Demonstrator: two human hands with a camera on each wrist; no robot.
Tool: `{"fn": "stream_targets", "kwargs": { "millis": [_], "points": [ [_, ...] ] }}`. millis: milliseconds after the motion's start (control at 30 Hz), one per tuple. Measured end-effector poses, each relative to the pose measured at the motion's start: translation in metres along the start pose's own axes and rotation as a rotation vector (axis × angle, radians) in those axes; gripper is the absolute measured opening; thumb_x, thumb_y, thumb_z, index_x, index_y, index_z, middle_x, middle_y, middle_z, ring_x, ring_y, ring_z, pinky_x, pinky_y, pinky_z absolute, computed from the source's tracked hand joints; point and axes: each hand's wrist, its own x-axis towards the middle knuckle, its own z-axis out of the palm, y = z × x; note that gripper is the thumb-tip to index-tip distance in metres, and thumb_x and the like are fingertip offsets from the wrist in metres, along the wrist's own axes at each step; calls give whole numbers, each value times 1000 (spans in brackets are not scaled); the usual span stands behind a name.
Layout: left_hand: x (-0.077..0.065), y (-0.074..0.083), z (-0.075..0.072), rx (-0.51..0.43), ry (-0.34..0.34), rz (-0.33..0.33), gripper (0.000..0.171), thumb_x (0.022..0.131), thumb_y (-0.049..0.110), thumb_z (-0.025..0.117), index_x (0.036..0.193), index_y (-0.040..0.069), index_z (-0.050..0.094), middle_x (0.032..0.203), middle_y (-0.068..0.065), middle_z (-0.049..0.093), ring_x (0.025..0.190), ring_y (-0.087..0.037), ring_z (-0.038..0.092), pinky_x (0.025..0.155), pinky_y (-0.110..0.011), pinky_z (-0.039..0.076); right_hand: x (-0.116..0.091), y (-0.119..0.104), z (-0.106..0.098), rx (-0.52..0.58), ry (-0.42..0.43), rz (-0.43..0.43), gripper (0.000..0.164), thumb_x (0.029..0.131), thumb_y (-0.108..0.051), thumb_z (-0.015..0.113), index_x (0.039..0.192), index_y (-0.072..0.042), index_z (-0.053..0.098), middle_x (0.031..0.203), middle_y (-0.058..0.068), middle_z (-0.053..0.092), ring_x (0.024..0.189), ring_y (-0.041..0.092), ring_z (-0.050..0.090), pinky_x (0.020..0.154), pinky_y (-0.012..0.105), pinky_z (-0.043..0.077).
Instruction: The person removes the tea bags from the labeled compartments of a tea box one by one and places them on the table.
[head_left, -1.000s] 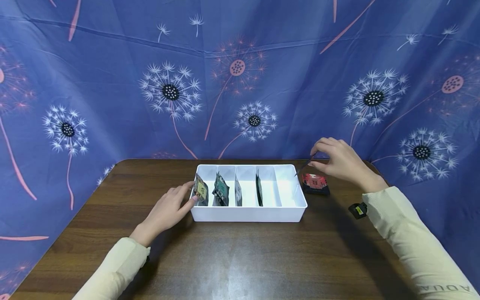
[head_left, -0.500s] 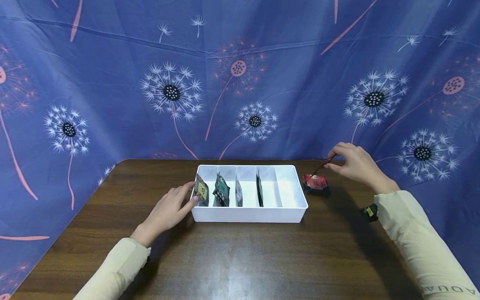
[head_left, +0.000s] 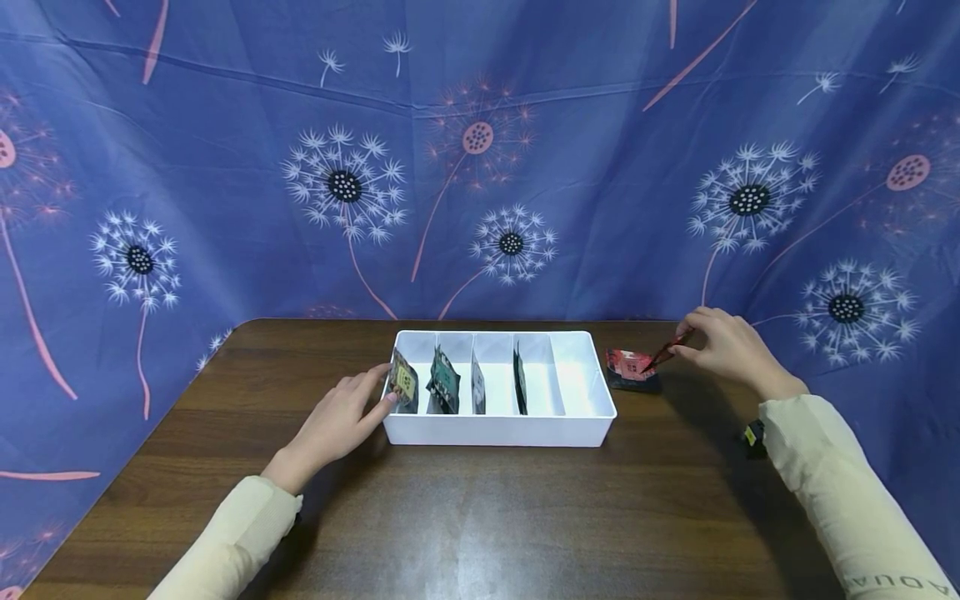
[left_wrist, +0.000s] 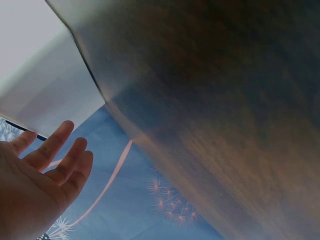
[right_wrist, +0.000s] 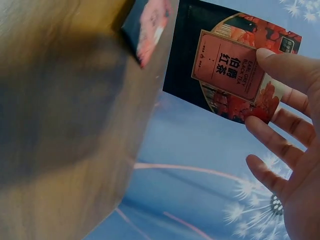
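In the right wrist view my right hand (right_wrist: 310, 135) pinches an Earl Grey black tea sachet (right_wrist: 227, 65) by its edge, between thumb and fingers. From the head, that hand (head_left: 727, 346) is right of a white divided box (head_left: 498, 430), with the sachet tilted over another red-and-black tea sachet (head_left: 628, 367) lying on the table. My left hand (head_left: 333, 417) rests against the box's left end, fingers extended. Standing in the box are a yellow-labelled sachet (head_left: 405, 383), a green sachet (head_left: 444, 383), a pale sachet (head_left: 477, 387) and a dark green one (head_left: 519, 382).
The brown wooden table (head_left: 465, 508) carries the box near its back edge. A blue cloth (head_left: 600, 167) with dandelion prints hangs behind it. The rightmost compartment (head_left: 581, 375) of the box has bare white walls.
My right hand has moved right and slightly down, carrying the sachet from the box's right end to over the lying red sachet. My left hand has stayed at the box's left end.
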Motion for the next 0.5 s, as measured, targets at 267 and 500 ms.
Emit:
{"fn": "stream_targets", "kwargs": {
  "millis": [267, 500],
  "points": [
    [0, 0, 0, -1, 4, 5, 58, 92, 54, 37, 139, 20, 35, 131, -7, 52, 114, -29, 51, 94, -49, 39, -12, 16, 5, -19, -51, 46, 18, 74, -24, 74, 82, -11, 64, 81, 8, 62, 67, 21, 55, 53, 38, 40],
    [0, 0, 0, -5, 0, -1, 57, 93, 53, 37, 139, 20, 34, 132, -7, 51, 115, -30, 50, 94, -49, 39, -19, 25, 8, -22, -64, 92, 18, 74, -27, 73, 81, -13, 64, 81, 5, 61, 68, 20, 55, 56, 41, 41]
  ]
}}
